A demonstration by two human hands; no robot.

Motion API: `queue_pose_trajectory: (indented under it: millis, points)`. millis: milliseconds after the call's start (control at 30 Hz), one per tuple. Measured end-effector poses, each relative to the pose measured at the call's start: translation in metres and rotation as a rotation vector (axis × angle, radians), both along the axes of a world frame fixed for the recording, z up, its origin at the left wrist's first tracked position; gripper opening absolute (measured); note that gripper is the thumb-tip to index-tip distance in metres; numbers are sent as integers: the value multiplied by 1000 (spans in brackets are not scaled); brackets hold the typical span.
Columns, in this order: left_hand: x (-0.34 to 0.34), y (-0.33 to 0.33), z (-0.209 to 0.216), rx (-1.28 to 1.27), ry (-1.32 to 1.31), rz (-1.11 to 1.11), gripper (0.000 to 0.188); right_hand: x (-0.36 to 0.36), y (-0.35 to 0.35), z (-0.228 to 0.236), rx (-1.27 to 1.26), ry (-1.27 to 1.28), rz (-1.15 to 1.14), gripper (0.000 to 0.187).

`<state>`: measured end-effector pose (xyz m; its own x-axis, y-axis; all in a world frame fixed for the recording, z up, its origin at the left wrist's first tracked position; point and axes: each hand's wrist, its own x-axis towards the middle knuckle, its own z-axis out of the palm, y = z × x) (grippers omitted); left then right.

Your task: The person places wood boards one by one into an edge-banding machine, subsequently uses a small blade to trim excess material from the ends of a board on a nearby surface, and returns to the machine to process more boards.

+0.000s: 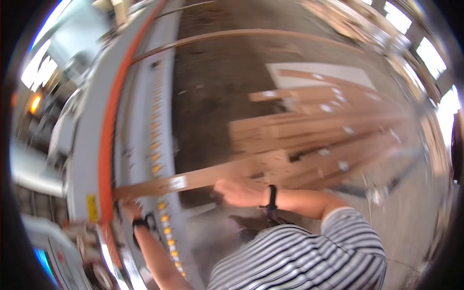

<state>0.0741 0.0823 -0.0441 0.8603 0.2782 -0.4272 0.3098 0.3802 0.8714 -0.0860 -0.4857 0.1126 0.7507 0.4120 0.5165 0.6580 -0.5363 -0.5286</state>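
Observation:
A long narrow wooden board (193, 180) with a white label lies across the machine's roller track (157, 145). My right hand (239, 192), a black band on its wrist, grips the board near its middle, at the lower edge. My left hand (129, 208), also wearing a black wristband, holds the board's left end from below, beside the orange stripe (107, 145) of the machine. The whole picture is motion-blurred, so the fingers are hard to make out. My striped shirt (299, 256) fills the lower right.
A stack of similar wooden boards (319, 140) lies on the floor to the right, with a white sheet (319, 72) behind it. Another long strip (241, 35) spans the top. The grey machine body (82, 159) runs along the left, above the brown floor (212, 96).

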Motion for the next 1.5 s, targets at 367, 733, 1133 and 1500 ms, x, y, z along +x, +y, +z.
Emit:
queue_pose_trajectory:
  millis: [367,733,1133,1500]
  points:
    - [-209,-309,112,601,-410,-353,30,-4,-283,-165,-471,172,-968,39]
    - [-255,-374,87,646,-195,-840,29,-18,-290,-83,-673,480,-527,21]
    - [-214,-399,85,185,138,-827,43,-100,-127,-39,-245,414,71,56]
    - [-188,-212,183,187,-46,-26,28,-159,-255,8,-619,585,-346,36]
